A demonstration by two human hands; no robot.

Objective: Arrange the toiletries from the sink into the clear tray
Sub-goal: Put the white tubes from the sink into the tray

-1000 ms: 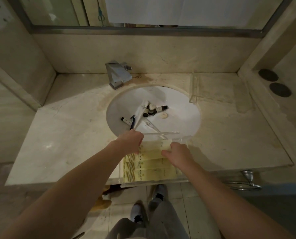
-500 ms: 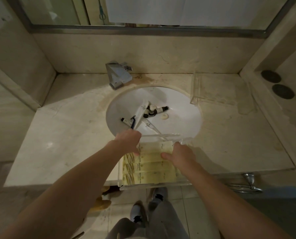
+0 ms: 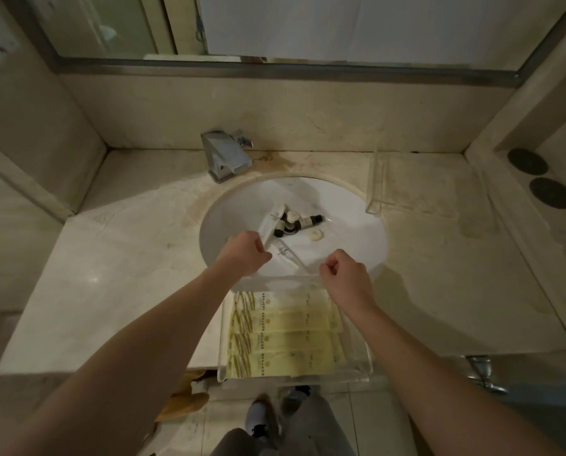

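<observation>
Head view: the left hand (image 3: 247,255) has its fingers curled, thumb by a white tube (image 3: 271,223) in the sink (image 3: 341,205); whether it grips is unclear. The right hand (image 3: 347,278), fingers curled and holding nothing, hovers over the far edge of the clear tray (image 3: 357,366), which holds four yellow packets (image 3: 285,334) on the counter's front edge
</observation>
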